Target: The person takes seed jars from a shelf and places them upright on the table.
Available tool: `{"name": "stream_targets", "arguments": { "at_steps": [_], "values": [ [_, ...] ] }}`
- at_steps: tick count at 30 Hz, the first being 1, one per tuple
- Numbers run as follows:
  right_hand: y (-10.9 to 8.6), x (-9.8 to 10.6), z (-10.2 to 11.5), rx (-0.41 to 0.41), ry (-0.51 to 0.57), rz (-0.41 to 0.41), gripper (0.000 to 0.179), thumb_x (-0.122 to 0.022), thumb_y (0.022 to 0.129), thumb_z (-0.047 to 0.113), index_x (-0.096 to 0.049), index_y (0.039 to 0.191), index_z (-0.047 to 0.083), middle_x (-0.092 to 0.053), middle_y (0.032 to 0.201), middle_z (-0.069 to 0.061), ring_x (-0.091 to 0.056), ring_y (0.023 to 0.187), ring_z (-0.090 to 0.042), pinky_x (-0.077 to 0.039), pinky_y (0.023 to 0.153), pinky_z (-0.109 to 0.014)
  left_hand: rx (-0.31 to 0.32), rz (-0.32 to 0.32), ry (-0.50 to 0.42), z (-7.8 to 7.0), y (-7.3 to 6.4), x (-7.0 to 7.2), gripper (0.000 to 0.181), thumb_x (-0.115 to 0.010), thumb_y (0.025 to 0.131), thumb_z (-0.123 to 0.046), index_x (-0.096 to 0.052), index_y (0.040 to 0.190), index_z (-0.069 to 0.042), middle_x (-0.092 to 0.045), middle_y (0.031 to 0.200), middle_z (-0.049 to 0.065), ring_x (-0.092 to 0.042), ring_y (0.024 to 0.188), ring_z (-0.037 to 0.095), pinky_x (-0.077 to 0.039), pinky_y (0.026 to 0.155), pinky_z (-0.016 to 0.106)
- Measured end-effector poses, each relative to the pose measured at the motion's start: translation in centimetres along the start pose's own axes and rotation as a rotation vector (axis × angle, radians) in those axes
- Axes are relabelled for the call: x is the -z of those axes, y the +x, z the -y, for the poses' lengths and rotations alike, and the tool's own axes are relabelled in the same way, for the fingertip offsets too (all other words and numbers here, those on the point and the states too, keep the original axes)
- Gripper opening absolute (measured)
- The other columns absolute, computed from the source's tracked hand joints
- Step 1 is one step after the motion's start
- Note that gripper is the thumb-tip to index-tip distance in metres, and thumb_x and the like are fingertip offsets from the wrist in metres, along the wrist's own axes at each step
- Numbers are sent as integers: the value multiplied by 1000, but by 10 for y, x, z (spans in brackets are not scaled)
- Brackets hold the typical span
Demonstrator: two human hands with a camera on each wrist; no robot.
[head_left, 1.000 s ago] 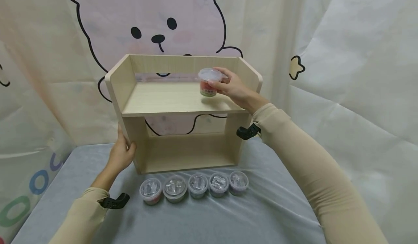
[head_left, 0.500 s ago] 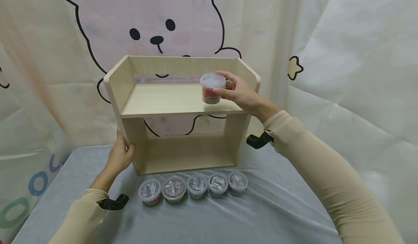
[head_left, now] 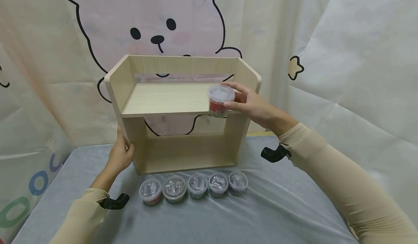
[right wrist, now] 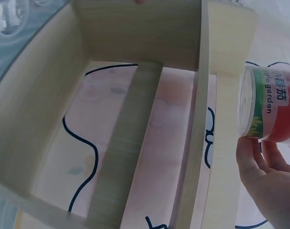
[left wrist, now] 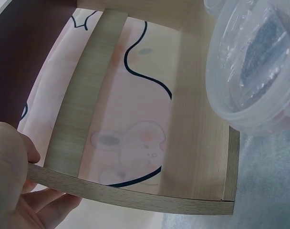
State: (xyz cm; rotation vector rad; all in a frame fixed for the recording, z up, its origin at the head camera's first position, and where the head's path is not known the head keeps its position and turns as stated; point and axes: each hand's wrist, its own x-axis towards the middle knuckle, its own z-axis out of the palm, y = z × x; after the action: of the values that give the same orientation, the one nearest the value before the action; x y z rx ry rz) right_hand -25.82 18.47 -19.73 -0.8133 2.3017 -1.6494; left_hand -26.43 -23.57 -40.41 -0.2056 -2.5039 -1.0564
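Observation:
My right hand (head_left: pixel 251 104) grips a small lidded plastic cup (head_left: pixel 218 108) with a red and green label, held up before the front edge of the upper shelf. In the right wrist view the cup's label (right wrist: pixel 278 93) reads "little garden", and fingertips press its side. My left hand (head_left: pixel 121 155) holds the left side panel of a pale wooden two-tier shelf (head_left: pixel 176 96). The left wrist view shows thumb and fingers on either side of that panel's edge (left wrist: pixel 130 202). Both tiers of the shelf have bare boards.
Several similar lidded cups (head_left: pixel 174 187) stand in a row on the grey-blue cloth (head_left: pixel 209 222) before the shelf. A curtain with a bear drawing (head_left: pixel 183 19) hangs close behind. A pale curtain (head_left: pixel 352 91) closes off the right side.
My right hand has drawn the cup from above the upper shelf toward me, down and slightly right. The left hand keeps its hold on the panel.

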Motion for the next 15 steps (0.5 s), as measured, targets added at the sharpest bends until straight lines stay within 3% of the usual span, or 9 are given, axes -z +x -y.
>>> {"name": "stream_targets", "arguments": {
  "at_steps": [15],
  "values": [
    [-41, 19, -22, -6, -36, 15, 67, -55, 100, 6, -26, 160, 12, -49, 147, -8, -53, 130, -12, -46, 104, -23, -4, 5, 5, 0, 0, 1, 86, -47, 99, -8, 11, 161, -18, -49, 135, 45, -60, 104, 61, -46, 80, 69]
  ]
}}
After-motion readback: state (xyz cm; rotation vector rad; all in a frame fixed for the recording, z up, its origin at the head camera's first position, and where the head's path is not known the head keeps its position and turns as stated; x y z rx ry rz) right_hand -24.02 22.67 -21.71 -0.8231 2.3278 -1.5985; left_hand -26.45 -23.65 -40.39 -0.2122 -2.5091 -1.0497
